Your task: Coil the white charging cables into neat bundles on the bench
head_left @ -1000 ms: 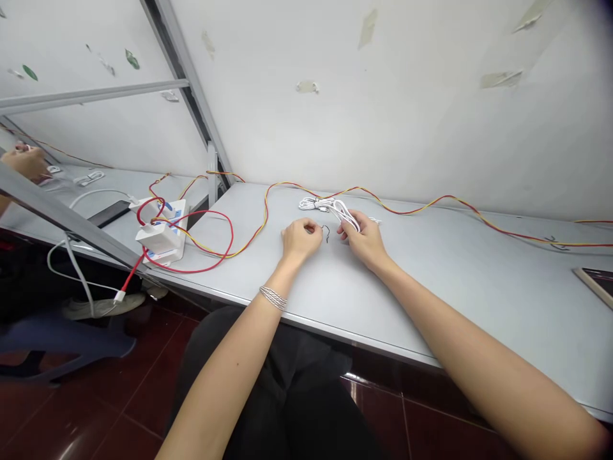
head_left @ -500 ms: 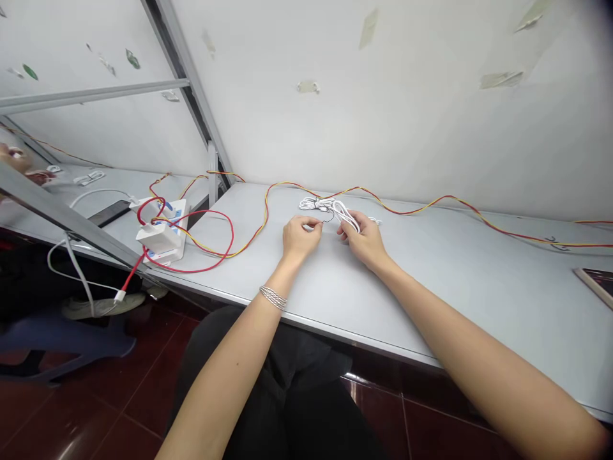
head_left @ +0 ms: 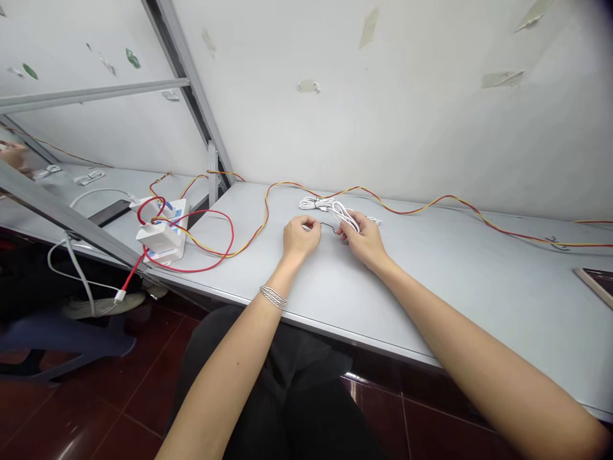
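Observation:
My right hand grips a coiled white cable, its loops sticking out to the left past the thumb and fingers. Between my hands stretches a thin black twist tie, which reaches from the right fingertips to the left ones. My left hand is closed in a pinch at the tie's left end; its fingertips partly hide that end. Behind the hands, a second white cable bundle lies on the grey table, bound with something dark round its middle.
A red and yellow twisted wire runs along the wall side. To the left sits a white power strip with chargers and a red cable. A phone lies at the right edge. Beyond the metal frame is another person's hand.
The black tie was bowed upward and now lies lower, with a slight kink. My hands have hardly moved. The other person's hand has drawn back left, showing more of a white cable there.

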Motion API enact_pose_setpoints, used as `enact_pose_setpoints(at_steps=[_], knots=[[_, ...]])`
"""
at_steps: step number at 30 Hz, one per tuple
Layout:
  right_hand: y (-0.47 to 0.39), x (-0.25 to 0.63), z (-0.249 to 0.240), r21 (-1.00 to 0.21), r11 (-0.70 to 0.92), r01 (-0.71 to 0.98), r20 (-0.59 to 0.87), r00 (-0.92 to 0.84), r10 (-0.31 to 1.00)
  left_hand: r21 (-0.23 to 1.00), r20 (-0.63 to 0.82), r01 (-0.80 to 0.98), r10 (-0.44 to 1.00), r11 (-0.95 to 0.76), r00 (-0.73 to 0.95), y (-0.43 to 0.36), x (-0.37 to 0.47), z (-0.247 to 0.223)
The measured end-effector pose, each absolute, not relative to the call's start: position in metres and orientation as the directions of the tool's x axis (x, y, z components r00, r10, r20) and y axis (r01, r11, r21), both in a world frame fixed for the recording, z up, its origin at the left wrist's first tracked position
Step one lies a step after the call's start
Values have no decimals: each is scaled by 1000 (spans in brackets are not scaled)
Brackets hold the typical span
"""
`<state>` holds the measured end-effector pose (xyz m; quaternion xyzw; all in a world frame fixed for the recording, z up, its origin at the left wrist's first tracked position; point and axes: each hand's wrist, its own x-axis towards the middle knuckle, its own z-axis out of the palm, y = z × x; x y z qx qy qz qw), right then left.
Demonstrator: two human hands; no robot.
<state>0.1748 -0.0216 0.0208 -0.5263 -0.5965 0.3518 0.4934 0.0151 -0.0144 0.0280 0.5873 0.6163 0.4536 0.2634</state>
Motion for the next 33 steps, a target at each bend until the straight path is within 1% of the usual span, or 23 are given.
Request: enact_pose_setpoints(at_steps=[9, 14, 24, 33], knots=[[-21, 175, 21, -942, 177, 285, 197, 44, 979, 869, 204, 486, 964, -98, -170, -15, 15, 29], [-21, 175, 20, -940, 190, 284, 208, 35, 977, 855, 217, 508, 963, -110, -157, -14, 15, 27], [-23, 175, 22, -938, 170, 301, 193, 47, 980, 826, 170, 563, 968, -37, -186, -15, 13, 28], [-22, 176, 20, -941, 175, 290, 197, 46, 979, 837, 152, 546, 971, -27, -185, -14, 12, 24]])
